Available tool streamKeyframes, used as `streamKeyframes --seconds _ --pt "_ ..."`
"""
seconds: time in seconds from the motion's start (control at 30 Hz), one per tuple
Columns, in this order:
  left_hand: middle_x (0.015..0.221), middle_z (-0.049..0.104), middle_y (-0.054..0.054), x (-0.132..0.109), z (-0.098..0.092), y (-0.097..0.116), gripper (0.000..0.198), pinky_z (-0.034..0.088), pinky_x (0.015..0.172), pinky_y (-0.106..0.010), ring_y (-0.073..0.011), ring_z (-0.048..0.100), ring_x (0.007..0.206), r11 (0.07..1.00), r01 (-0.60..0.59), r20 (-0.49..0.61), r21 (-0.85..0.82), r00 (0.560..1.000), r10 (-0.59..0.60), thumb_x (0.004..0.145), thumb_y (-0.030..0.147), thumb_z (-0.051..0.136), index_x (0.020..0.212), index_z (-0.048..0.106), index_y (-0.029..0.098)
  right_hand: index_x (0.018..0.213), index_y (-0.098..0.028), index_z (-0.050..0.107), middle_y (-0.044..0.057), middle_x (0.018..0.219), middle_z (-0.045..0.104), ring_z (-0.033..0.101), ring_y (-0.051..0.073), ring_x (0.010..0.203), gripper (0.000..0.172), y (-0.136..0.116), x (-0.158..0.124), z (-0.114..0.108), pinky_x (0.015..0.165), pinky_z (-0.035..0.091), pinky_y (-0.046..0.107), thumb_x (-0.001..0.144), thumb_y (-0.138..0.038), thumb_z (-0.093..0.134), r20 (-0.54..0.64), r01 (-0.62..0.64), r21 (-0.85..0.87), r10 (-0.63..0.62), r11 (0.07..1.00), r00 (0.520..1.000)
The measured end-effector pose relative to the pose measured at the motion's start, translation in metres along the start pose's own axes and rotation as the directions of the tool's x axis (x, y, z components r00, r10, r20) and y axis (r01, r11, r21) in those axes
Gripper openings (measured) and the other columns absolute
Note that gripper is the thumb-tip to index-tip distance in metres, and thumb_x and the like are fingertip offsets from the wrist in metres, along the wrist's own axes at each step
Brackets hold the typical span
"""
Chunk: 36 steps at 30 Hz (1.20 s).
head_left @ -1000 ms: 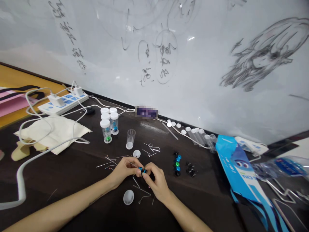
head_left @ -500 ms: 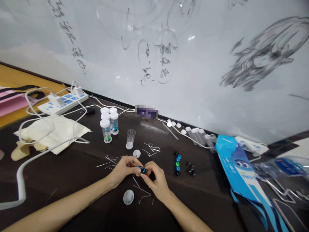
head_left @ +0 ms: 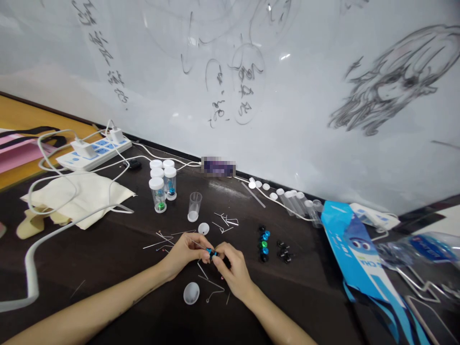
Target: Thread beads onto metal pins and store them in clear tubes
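Observation:
My left hand (head_left: pixel 189 252) and my right hand (head_left: pixel 232 268) meet above the dark table, fingertips pinched round a small shiny blue-and-black part (head_left: pixel 211 253). Fingers cover much of it, so its exact kind cannot be made out. A thin metal wire runs along the left fingers towards the part. Just behind the hands lies a small white cap (head_left: pixel 203 228). In front are a round whitish cup-like piece (head_left: pixel 191 293) and a bent metal wire (head_left: pixel 215 290). Straight pins (head_left: pixel 161 239) lie left of the left hand.
Small blue, green and black parts (head_left: pixel 264 244) form a row on the right, beside black ones (head_left: pixel 283 251). Lidded clear tubes (head_left: pixel 157 194) and an uncapped tube (head_left: pixel 194 207) stand behind. A power strip (head_left: pixel 94 152), a cream cloth (head_left: pixel 81 196) and a blue bag (head_left: pixel 354 244) flank the table.
The blue-and-black part has turned slightly between my fingertips, and my right thumb has shifted a little on it. Everything else stays in place.

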<state>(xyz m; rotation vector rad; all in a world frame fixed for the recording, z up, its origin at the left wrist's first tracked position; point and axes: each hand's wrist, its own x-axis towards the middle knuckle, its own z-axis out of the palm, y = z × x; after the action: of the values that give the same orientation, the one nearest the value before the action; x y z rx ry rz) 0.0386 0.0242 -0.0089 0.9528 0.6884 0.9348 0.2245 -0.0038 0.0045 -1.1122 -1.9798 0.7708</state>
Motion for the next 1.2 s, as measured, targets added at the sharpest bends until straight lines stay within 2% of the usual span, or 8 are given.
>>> streamKeyframes --seconds 0.27,0.5,0.7,0.97,1.2 --pt "0.063 0.069 -0.001 0.0004 -0.0001 0.0014 0.013 0.048 0.057 -0.022 -0.0108 0.059 0.054 1.0 -0.013 -0.004 -0.005 1.0 0.013 0.065 0.017 0.082 0.075 0.075 0.013 0.086 -0.022 0.055 -0.001 0.075 0.054 0.055 0.015 0.068 0.007 0.0003 -0.0001 0.0012 0.066 0.043 0.027 0.089 -0.027 0.059 -0.02 0.015 0.02 -0.014 1.0 1.0" --pt "0.064 0.069 -0.001 0.0008 -0.0003 0.0007 0.014 0.048 0.056 -0.022 -0.011 0.059 0.053 1.0 -0.018 -0.008 -0.005 1.0 0.018 0.065 0.018 0.083 0.076 0.075 0.013 0.085 -0.021 0.057 -0.001 0.072 0.055 0.055 0.015 0.068 0.01 0.0 0.0001 0.0006 0.066 0.043 0.027 0.089 -0.03 0.059 -0.022 0.016 0.014 -0.016 1.0 1.0" --pt "0.063 0.07 -0.001 0.0006 0.0003 0.0009 0.014 0.048 0.057 -0.021 -0.0111 0.061 0.054 1.0 -0.011 0.007 -0.01 1.0 0.011 0.065 0.018 0.082 0.075 0.075 0.013 0.078 -0.021 0.056 -0.001 0.07 0.055 0.053 0.015 0.066 0.02 0.0001 0.0002 -0.0003 0.064 0.041 0.027 0.094 -0.033 0.052 -0.001 0.009 0.005 -0.009 1.0 1.0" --pt "0.067 0.069 -0.001 -0.0006 0.0026 0.0034 0.022 0.051 0.06 -0.024 -0.0123 0.063 0.056 1.0 0.005 0.019 -0.029 1.0 -0.005 0.067 0.023 0.082 0.086 0.073 0.014 0.082 -0.022 0.052 0.0 0.074 0.053 0.052 0.015 0.068 0.015 -0.0003 -0.0001 -0.0005 0.066 0.04 0.028 0.095 -0.03 0.05 -0.003 0.004 -0.004 -0.004 1.0 1.0" --pt "0.057 0.07 -0.002 -0.0005 0.0028 0.0027 0.018 0.05 0.055 -0.022 -0.0132 0.064 0.052 0.997 0.069 0.034 -0.026 0.997 -0.068 0.063 0.02 0.085 0.072 0.072 0.011 0.076 -0.021 0.05 -0.001 0.07 0.052 0.05 0.015 0.066 0.021 0.0007 -0.0017 -0.0002 0.065 0.037 0.028 0.095 -0.031 0.048 0.021 0.005 -0.019 -0.004 1.0 1.0"
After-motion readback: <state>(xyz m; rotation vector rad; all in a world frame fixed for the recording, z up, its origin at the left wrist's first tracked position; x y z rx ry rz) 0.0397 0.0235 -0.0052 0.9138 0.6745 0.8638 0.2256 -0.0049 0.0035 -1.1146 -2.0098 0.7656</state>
